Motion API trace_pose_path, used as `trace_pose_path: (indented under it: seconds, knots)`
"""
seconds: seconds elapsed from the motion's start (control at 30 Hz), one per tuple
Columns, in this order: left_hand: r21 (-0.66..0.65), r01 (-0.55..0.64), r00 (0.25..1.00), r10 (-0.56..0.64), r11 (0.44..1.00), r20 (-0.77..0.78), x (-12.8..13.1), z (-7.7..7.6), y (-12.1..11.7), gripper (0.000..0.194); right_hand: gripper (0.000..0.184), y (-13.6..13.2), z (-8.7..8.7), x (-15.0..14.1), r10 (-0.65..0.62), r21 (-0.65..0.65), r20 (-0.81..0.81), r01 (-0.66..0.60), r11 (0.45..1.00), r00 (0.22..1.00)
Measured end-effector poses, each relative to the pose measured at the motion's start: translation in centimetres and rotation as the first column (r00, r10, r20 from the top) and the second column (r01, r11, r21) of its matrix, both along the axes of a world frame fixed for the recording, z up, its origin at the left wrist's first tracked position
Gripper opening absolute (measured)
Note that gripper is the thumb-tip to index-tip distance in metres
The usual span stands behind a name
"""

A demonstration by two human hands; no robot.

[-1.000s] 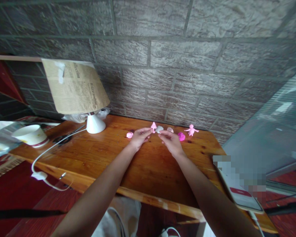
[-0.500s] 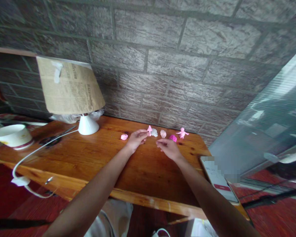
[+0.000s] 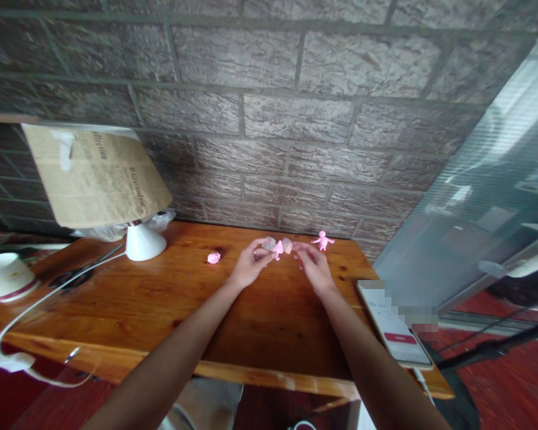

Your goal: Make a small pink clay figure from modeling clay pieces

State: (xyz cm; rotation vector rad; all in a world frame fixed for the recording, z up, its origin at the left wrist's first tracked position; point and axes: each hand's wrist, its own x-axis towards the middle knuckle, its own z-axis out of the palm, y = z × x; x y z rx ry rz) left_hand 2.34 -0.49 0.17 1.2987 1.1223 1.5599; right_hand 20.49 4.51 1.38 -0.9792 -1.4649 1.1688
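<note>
My left hand (image 3: 247,263) pinches a small pink clay figure (image 3: 278,248) with a cone-shaped top, held tilted just above the table. Close on its right, my right hand (image 3: 312,266) has its fingers drawn together; whatever they hold, if anything, is too small to make out. A whitish clay lump (image 3: 269,243) lies behind the left fingertips. Between the hands sits a pale pink clay lump (image 3: 287,245), near the right fingertips. Beyond the right hand is a pink clay doll (image 3: 323,240) with arms spread. Another pink lump (image 3: 214,258) rests left of my left hand.
A lamp with a white base (image 3: 146,243) and paper-like shade (image 3: 101,176) stands on the wooden table (image 3: 161,304). Left of it are scissors (image 3: 74,275) and a paper cup (image 3: 6,276). A phone (image 3: 394,328) lies at the right edge; a brick wall (image 3: 264,119) rises behind.
The pink figure has tipped over from upright in my left hand. My right hand has come nearer to it, and the magenta lump is now hidden from sight. The view has shifted.
</note>
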Motion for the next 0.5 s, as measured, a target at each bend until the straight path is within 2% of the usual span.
trace_pose_path:
  seconds: [0.07, 0.2, 0.37, 0.5]
  knots:
    - [0.006, 0.018, 0.999, -0.018, 1.000, -0.029, 0.0, -0.3, -0.1, 0.059, 0.041, -0.3, 0.4, -0.2, 0.048, -0.050, -0.022, -0.049, 0.998, 0.999]
    - [0.020, -0.030, 0.999, 0.030, 0.999, -0.026, -0.4, -0.6, -0.2, 0.058, 0.039, -1.2, 0.1, -0.8, 0.114, -0.110, -0.010, -0.115, 0.987, 0.993]
    - [0.039, -0.061, 0.998, 0.062, 0.997, -0.013, -0.7, -0.5, -0.1, 0.054, 0.044, -1.9, -0.4, -1.5, 0.204, -0.095, -0.004, -0.203, 0.975, 0.979]
    - [0.030, -0.044, 0.999, 0.044, 0.999, 0.005, -0.5, -0.3, -0.3, 0.052, 0.040, -2.4, -0.3, -2.2, 0.211, -0.053, 0.018, -0.210, 0.976, 0.977]
